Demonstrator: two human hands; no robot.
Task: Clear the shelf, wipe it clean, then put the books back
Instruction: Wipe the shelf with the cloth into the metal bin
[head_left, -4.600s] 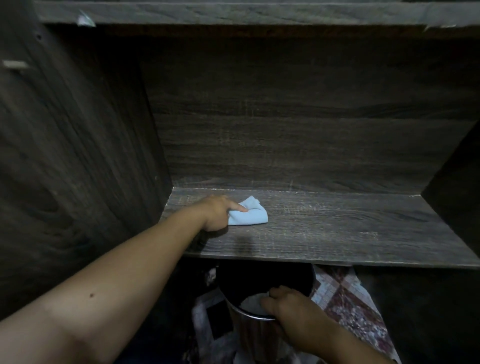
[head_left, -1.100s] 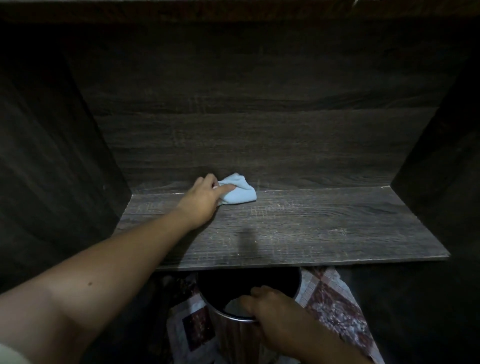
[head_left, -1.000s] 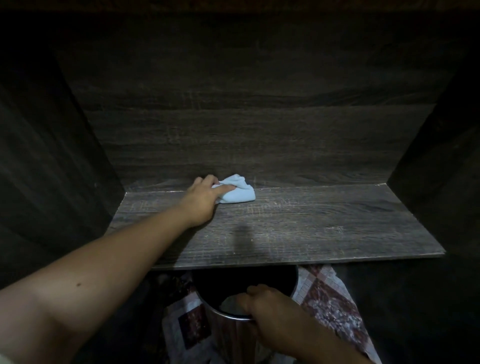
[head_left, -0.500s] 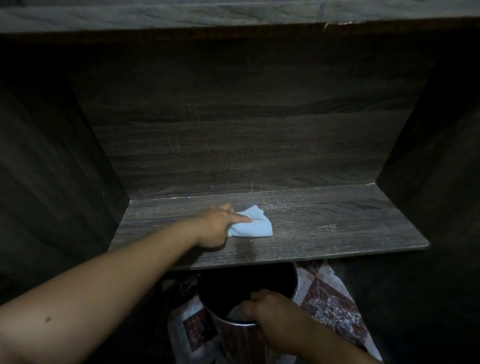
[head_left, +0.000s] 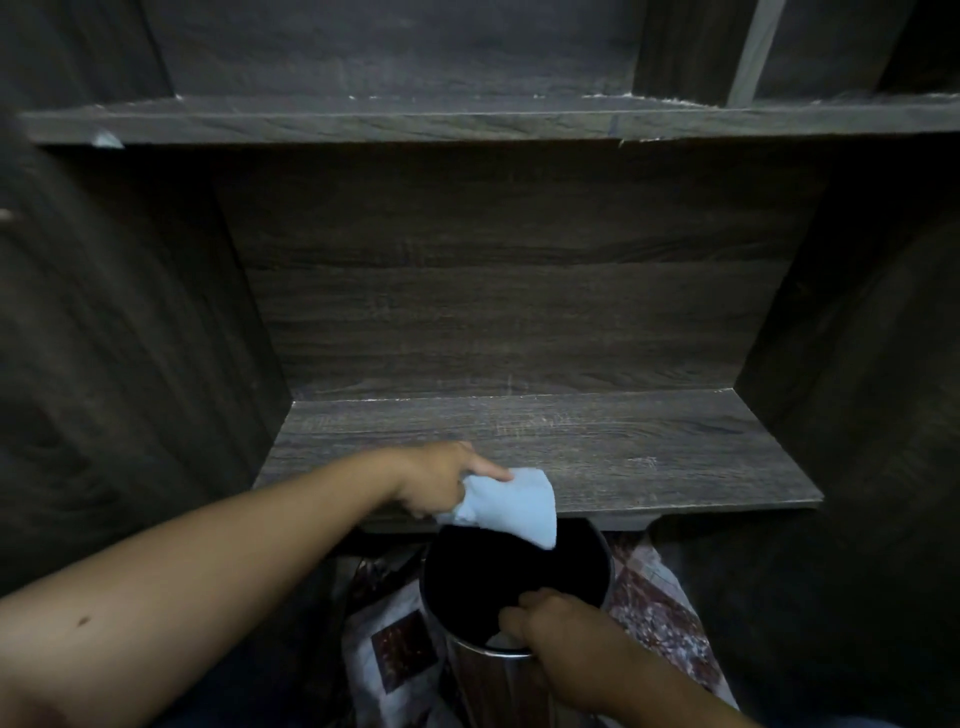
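Bin (head_left: 493, 680), dark inside, is gripped at its rim by the right hand (head_left: 556, 629). A blue cloth (head_left: 511, 506) is held by the left hand (head_left: 434, 480) over the bin's mouth, at the front edge of the wooden shelf (head_left: 623, 447).

Dim light. Dark wood-grain back panel (head_left: 509, 291) btwn left side panel (head_left: 130, 364) & right side panel (head_left: 862, 395); upper board (head_left: 415, 122) above, edges chipped. Patterned floor (head_left: 655, 613) below, maroon & white.

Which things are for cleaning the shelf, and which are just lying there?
For the job: blue cloth in the left hand; lower shelf; bin in the right hand.
Lying about: patterned sheet under the bin; white scrap on the upper shelf.
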